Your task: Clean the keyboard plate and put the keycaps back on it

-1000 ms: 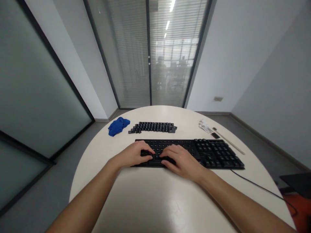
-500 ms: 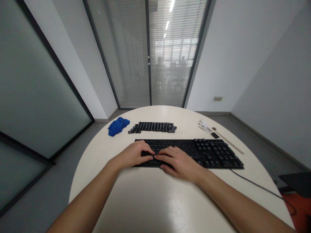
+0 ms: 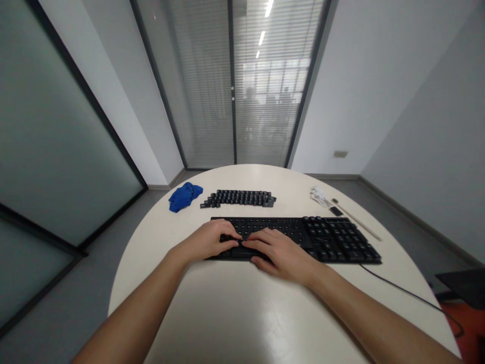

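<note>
A black keyboard (image 3: 295,240) lies across the table in front of me. Its left and middle part shows bare key sockets, while the right part carries keycaps. My left hand (image 3: 208,240) rests over the keyboard's left portion, thumb and index fingertip brought close together in a pinch. Whatever small dark piece may sit between them is too hidden to name. My right hand (image 3: 278,253) lies palm down beside it, fingers stretched out, thumb apart near the front edge. Its index fingertip nearly meets the left fingertips. Behind the keyboard, loose black keycaps (image 3: 242,197) stand in rows.
A crumpled blue cloth (image 3: 185,196) lies at the back left of the round white table (image 3: 227,313). At the back right are a white crumpled item (image 3: 319,195), a small black piece (image 3: 335,211) and a thin wooden stick (image 3: 358,221). The keyboard cable (image 3: 401,289) trails off the right edge.
Both hands stay at nearly the same spot on the keyboard. The view has shifted very slightly; the objects on the table have not moved.
</note>
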Motion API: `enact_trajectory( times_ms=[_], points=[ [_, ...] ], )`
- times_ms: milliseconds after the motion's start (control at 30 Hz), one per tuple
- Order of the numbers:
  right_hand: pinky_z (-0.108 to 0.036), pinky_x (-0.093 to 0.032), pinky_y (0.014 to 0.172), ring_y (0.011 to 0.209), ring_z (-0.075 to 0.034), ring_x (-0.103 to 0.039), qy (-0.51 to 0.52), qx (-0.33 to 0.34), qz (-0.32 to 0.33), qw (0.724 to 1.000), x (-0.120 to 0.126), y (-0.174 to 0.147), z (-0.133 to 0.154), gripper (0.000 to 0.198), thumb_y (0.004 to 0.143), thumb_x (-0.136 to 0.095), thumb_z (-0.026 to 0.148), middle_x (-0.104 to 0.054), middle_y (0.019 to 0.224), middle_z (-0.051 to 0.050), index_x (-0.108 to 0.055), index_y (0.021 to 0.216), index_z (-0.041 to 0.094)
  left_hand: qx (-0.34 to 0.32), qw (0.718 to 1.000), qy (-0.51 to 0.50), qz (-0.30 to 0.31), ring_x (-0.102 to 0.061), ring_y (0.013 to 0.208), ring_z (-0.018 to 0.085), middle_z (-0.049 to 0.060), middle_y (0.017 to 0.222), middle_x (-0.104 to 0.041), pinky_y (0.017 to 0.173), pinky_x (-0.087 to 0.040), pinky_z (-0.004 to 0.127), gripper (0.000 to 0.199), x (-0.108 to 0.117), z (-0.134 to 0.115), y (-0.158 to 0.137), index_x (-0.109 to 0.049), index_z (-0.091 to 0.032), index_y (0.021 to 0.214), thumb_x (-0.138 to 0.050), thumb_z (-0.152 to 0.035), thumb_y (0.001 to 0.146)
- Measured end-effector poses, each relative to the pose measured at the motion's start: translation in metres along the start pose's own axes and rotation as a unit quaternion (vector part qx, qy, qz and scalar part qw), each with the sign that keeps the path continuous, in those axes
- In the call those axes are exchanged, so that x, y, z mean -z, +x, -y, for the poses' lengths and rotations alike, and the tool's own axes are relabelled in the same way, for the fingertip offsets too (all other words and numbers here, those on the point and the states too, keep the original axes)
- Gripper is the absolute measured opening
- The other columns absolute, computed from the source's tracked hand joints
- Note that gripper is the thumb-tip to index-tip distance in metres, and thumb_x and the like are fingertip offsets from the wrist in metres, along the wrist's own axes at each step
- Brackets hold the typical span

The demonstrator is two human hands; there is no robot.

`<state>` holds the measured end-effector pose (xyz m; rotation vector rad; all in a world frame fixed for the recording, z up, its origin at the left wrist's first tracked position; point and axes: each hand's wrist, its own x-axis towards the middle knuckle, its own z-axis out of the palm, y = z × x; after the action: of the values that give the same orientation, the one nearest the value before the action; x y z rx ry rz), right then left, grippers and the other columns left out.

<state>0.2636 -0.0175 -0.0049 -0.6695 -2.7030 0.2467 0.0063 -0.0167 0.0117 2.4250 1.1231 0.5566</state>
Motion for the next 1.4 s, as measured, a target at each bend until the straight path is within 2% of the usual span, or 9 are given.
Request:
enact_trajectory(
  times_ms=[333,600,967,1400],
  points=[
    [-0.043,-0.047,0.097,0.112,-0.025,-0.059,0.003,0.001,-0.003,1.0,0.0004,0.0005,0.0007,0.039,0.097,-0.056,0.03,-0.064,0.128,-0.01,-0.059,0.135,0.022,0.02,1.0,-0.02,0.002,-0.067,0.099,0.02,0.005,0.105,-0.075,0.091,-0.05,0.032,0.018,0.0002,0.0012,0.0005,-0.076,-0.022,0.106,-0.066,-0.026,0.091],
    [-0.043,-0.047,0.097,0.112,-0.025,-0.059,0.008,0.002,-0.006,1.0,0.001,-0.0002,0.0003,0.038,0.097,-0.056,0.029,-0.065,0.128,-0.01,-0.059,0.134,0.022,0.039,0.997,-0.061,0.007,-0.066,0.092,0.019,0.004,0.101,-0.074,0.088,-0.051,0.031,0.018,-0.0011,0.006,0.0008,-0.075,-0.021,0.105,-0.065,-0.028,0.092],
    [-0.044,-0.047,0.096,0.112,-0.025,-0.059,0.007,0.0,-0.004,1.0,0.0011,-0.0002,0.0004,0.038,0.097,-0.056,0.029,-0.065,0.128,-0.011,-0.059,0.134,0.022,-0.008,0.998,-0.056,0.009,-0.066,0.095,0.018,0.004,0.1,-0.073,0.089,-0.049,0.03,0.017,-0.0009,0.0047,0.0005,-0.076,-0.022,0.105,-0.065,-0.025,0.092],
    [-0.042,-0.047,0.093,0.111,-0.024,-0.059,-0.005,0.013,-0.009,1.0,0.0009,0.0008,0.0016,0.04,0.097,-0.056,0.027,-0.065,0.124,-0.01,-0.06,0.137,0.027,0.011,1.0,-0.012,0.007,-0.066,0.089,0.019,0.003,0.095,-0.073,0.082,-0.049,0.028,0.016,-0.0033,-0.0008,0.0007,-0.077,-0.023,0.101,-0.069,-0.025,0.088]
  ],
)
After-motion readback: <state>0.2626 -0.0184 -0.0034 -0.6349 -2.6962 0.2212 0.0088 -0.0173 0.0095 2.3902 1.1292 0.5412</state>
